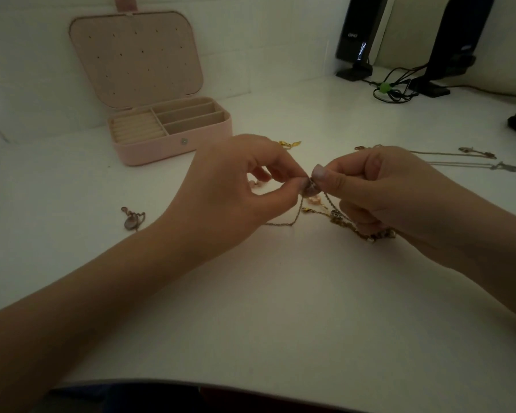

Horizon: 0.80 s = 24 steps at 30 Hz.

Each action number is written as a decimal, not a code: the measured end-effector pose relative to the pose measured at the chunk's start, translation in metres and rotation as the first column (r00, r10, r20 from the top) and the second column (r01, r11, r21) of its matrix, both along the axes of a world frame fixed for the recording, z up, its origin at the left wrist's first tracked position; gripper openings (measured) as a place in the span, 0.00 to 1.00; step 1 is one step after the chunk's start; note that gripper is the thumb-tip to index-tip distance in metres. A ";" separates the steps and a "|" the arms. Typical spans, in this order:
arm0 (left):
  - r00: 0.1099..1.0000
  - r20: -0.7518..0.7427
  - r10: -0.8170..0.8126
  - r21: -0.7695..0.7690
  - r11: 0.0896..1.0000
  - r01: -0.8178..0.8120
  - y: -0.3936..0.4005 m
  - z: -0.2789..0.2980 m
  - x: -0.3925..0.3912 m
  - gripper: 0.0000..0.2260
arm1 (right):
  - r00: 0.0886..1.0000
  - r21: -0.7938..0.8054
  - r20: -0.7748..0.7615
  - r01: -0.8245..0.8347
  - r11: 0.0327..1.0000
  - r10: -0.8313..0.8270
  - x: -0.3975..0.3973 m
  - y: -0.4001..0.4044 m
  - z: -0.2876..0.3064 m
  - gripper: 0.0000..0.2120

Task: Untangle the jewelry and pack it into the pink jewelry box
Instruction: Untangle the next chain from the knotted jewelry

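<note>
Both hands, left (236,186) and right (379,186), pinch tangled chains (337,217) above surface (280,293); open box (173,141) at 10 o'clock.

On the table (280,293) the jewelry box (173,144) stands open at the far left; both hands (230,186) (379,186) meet mid-table over a tangle of chains (340,219); a pendant (131,220) lies left; two necklaces (459,159) lie right; speakers (361,34) stand behind them.
</note>
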<state>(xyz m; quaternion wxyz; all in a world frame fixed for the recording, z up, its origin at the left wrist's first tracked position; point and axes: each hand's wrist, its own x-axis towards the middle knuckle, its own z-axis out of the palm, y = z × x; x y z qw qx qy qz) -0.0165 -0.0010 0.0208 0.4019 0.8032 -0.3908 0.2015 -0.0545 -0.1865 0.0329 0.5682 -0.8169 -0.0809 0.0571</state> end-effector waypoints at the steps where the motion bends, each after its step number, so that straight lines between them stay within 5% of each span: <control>1: 1.000 0.008 0.011 0.004 1.000 -0.011 0.000 0.000 0.000 0.04 | 1.000 0.008 -0.010 0.004 1.000 -0.003 -0.001 0.000 0.001 0.16; 5: 0.999 0.003 0.045 0.008 0.999 -0.045 -0.002 -0.001 0.000 0.02 | 0.998 -0.038 0.042 0.046 0.998 -0.044 -0.001 0.001 0.002 0.14; 9: 0.989 -0.131 0.070 -0.024 0.997 -0.074 -0.002 -0.002 0.002 0.04 | 0.874 -0.325 0.475 0.286 0.901 -0.106 0.002 -0.004 -0.005 0.11; 12: 0.981 -0.187 0.050 -0.027 0.998 -0.056 -0.002 -0.002 0.003 0.05 | 0.780 -0.375 0.625 0.346 0.860 -0.042 -0.001 -0.003 -0.007 0.14; 19: 0.972 -0.231 0.030 -0.005 0.999 -0.032 -0.004 -0.004 0.004 0.04 | 0.770 -0.253 0.635 0.293 0.922 -0.070 -0.003 0.007 -0.012 0.03; 24: 0.971 -0.235 0.043 -0.003 0.999 -0.045 -0.003 -0.001 0.002 0.05 | 0.857 -0.077 0.484 0.242 0.967 -0.176 0.000 0.006 -0.008 0.03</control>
